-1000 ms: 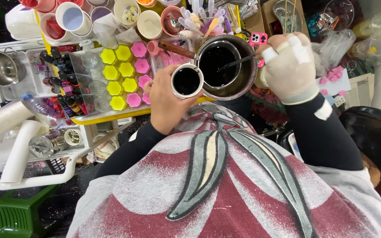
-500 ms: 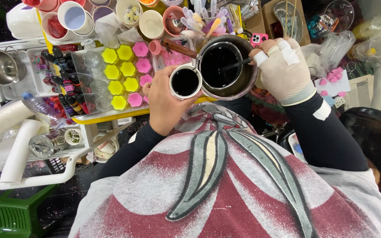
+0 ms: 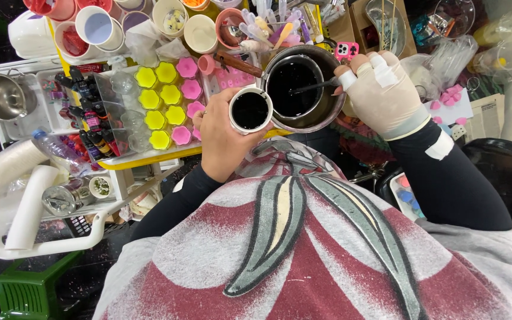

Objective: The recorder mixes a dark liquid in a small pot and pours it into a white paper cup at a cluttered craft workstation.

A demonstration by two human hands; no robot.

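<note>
My left hand (image 3: 223, 142) grips a small white cup (image 3: 250, 111) filled with dark liquid, held upright against the rim of a metal pot (image 3: 327, 104). The pot also holds dark liquid (image 3: 291, 83). My right hand (image 3: 383, 98), in a pale glove with white tape on the fingers, grips a thin stirring tool (image 3: 321, 86) whose end dips into the pot's liquid. Both hands are over my lap, at the near edge of a yellow table (image 3: 149, 157).
A mould tray with yellow (image 3: 158, 104) and pink (image 3: 188, 89) flower shapes lies left of the cup. Several cups and bowls (image 3: 96, 26) crowd the back. Small dye bottles (image 3: 84, 112), a steel bowl (image 3: 4, 95), a plastic bottle (image 3: 54, 148) and white rolls (image 3: 28, 204) sit at left.
The cup and pot have stayed together. My right hand has shifted slightly on the stirring tool in the pot.
</note>
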